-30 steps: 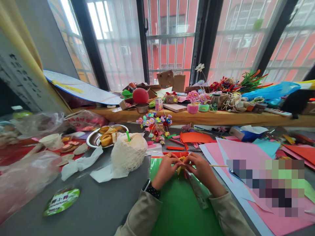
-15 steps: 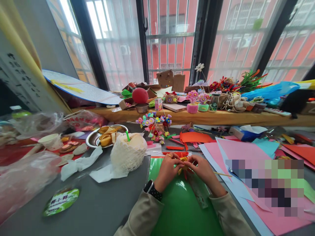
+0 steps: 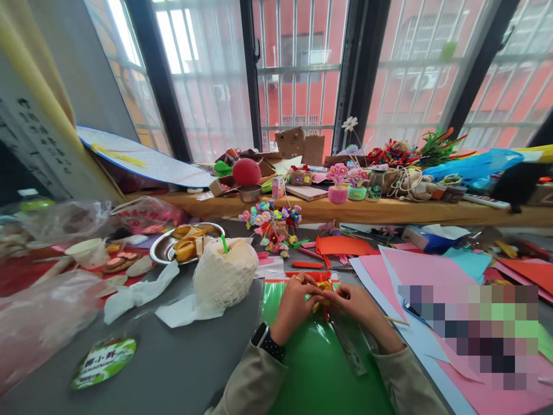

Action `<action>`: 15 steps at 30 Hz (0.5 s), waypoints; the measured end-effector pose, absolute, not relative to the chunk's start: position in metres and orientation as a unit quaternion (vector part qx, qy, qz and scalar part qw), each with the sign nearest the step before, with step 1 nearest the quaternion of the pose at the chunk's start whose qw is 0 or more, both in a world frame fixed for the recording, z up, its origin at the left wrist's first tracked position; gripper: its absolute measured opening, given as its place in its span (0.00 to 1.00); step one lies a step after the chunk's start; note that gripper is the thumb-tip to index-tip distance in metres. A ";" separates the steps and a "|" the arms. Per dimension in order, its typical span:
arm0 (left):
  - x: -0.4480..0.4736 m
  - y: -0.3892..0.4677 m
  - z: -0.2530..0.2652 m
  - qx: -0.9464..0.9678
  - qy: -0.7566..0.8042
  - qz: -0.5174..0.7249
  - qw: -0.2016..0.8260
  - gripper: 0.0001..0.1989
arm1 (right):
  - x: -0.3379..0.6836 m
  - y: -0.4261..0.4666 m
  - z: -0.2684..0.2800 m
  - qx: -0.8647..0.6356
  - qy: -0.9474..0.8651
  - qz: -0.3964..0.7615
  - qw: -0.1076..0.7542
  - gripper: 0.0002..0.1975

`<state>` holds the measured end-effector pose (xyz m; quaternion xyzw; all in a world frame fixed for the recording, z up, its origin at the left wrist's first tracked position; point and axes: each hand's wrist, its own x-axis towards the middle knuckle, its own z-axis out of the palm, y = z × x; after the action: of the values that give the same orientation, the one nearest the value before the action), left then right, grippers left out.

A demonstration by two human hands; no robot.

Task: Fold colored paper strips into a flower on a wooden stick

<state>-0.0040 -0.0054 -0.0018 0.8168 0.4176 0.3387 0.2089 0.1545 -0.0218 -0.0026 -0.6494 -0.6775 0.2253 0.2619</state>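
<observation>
Yellow paper piece [image 3: 324, 285], small, crinkled, partly hidden: at the meeting fingertips of both hands, above a glossy green sheet [image 3: 328, 377]. Left hand [image 3: 294, 301]: thumb and fingers closed in a pinch on the piece. Right hand [image 3: 358, 306]: thumb and forefinger pinched against it from the other side. Handling, by judgement: very light, soft, readily creased or torn; best taken at its gathered base, loose edges left free. Thin wooden stick [image 3: 398, 321]: emerging beyond the right wrist; its other end hidden. Clear plastic strip [image 3: 352, 349]: on the sheet, below the right hand. Orange paper strip [image 3: 307, 265]: just beyond the hands. Fuzzy-wire flowers [image 3: 271, 222]: farther beyond. Netted coconut [image 3: 225, 279], green straw inserted: left of the left hand. Pink paper [image 3: 436, 274]: right of the right hand.
</observation>
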 end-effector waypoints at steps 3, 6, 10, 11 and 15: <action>-0.004 -0.006 -0.001 0.817 0.416 0.342 0.206 0.06 | 0.156 -0.020 -0.003 -0.646 -0.675 0.241 0.262 0.21; -0.003 -0.007 -0.001 0.818 0.412 0.344 0.206 0.06 | 0.158 -0.020 -0.006 -0.641 -0.669 0.256 0.275 0.21; -0.003 -0.006 -0.002 0.820 0.405 0.345 0.210 0.06 | 0.160 -0.020 -0.008 -0.635 -0.661 0.272 0.293 0.20; -0.003 -0.006 -0.003 0.820 0.405 0.345 0.212 0.05 | 0.160 -0.020 -0.008 -0.634 -0.660 0.274 0.295 0.20; -0.003 -0.005 -0.003 0.816 0.408 0.346 0.219 0.05 | 0.158 -0.020 -0.007 -0.638 -0.660 0.270 0.291 0.18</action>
<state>-0.0031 -0.0053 -0.0032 0.8163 0.4077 0.3457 0.2188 0.1582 -0.0203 -0.0068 -0.6378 -0.6601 0.2696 0.2912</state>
